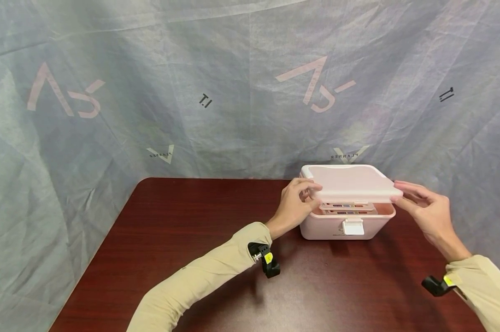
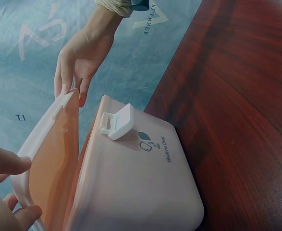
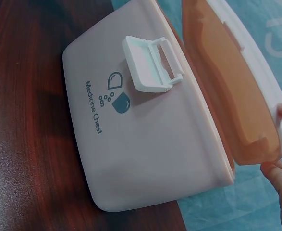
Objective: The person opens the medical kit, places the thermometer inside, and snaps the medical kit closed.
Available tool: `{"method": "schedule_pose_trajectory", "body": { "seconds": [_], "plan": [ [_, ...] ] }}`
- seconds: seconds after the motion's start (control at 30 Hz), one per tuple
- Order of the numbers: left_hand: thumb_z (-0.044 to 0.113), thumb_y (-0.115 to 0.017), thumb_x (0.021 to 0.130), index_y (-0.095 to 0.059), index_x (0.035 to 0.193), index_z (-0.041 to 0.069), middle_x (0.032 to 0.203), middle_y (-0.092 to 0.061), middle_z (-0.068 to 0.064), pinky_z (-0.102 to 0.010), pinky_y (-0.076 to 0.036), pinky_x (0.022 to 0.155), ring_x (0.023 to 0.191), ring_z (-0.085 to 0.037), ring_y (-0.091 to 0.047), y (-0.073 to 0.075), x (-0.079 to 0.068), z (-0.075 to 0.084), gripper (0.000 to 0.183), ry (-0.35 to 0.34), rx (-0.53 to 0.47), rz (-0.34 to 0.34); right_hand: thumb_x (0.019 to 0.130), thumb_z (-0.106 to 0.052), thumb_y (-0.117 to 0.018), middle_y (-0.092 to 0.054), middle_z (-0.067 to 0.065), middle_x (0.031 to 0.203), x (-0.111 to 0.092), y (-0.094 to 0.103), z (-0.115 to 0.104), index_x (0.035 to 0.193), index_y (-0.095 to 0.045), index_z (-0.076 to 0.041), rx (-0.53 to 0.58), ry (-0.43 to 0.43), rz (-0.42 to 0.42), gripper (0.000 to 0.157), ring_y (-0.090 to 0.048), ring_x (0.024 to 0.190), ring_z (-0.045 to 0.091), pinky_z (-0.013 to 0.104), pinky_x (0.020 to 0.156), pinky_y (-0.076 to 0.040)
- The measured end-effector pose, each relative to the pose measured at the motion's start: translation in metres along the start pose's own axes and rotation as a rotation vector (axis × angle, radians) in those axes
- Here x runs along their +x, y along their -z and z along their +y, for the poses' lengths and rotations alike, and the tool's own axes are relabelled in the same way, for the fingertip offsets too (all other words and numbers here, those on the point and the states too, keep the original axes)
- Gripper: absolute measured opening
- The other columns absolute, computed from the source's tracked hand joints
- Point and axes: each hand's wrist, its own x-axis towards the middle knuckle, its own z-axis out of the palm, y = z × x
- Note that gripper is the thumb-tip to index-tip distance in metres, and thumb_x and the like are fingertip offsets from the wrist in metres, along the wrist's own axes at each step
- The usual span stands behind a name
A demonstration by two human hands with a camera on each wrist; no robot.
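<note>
A pale pink medicine chest (image 1: 328, 228) stands at the table's far right, its lid (image 1: 351, 179) tilted up at the front. My left hand (image 1: 296, 203) pinches the lid's left front corner between thumb and fingers. At the opposite front corner, my right hand (image 1: 430, 212) holds the lid the same way. The white latch (image 3: 148, 65) on the chest's front is flipped outward and unhooked. Through the gap under the lid, printed boxes (image 1: 347, 210) show inside; the rest of the contents is hidden. "Medicine Chest" lettering (image 2: 165, 149) is on the front wall.
The chest stands on a dark red wooden table (image 1: 183, 221), close to its back edge. Behind the table hangs a grey printed cloth (image 1: 233, 92). Black straps with cameras (image 1: 268, 263) are worn at both sleeves.
</note>
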Motion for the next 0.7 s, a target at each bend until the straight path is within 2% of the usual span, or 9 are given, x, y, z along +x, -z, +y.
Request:
{"method": "schedule_pose_trajectory", "body": {
  "seconds": [0.2,0.43,0.7],
  "plan": [
    [0.003,-0.076,0.074,-0.074,0.098,0.009,0.114,-0.058,-0.002,-0.022,-0.051,0.08,0.097,-0.012,-0.055,-0.0012,-0.0004,-0.0009,0.025,0.006,0.001,0.016,0.076,0.014,-0.069,-0.068,0.002,0.112,-0.0016,0.0001,0.0014,0.119,-0.056,0.016,0.028,0.01,-0.008,0.045,-0.064,0.099,0.007,0.014,0.076,-0.049],
    [0.005,-0.078,0.073,-0.075,0.096,0.01,0.111,-0.059,-0.002,-0.029,-0.053,0.077,0.09,-0.017,-0.059,-0.0009,-0.0013,-0.0025,0.024,0.001,0.035,0.025,0.075,0.016,-0.069,-0.067,0.004,0.114,-0.0036,0.0002,0.0042,0.118,-0.055,0.018,0.05,0.012,-0.015,0.045,-0.065,0.1,0.009,0.015,0.076,-0.049],
    [0.004,-0.078,0.073,-0.075,0.095,0.009,0.112,-0.058,-0.002,-0.026,-0.052,0.079,0.097,-0.014,-0.057,-0.002,-0.0028,-0.0054,0.023,0.02,0.009,0.017,0.075,0.013,-0.071,-0.069,-0.001,0.108,-0.0053,0.0028,0.0067,0.119,-0.057,0.015,-0.036,-0.02,-0.007,0.047,-0.064,0.098,0.005,0.013,0.076,-0.048]
  ]
}}
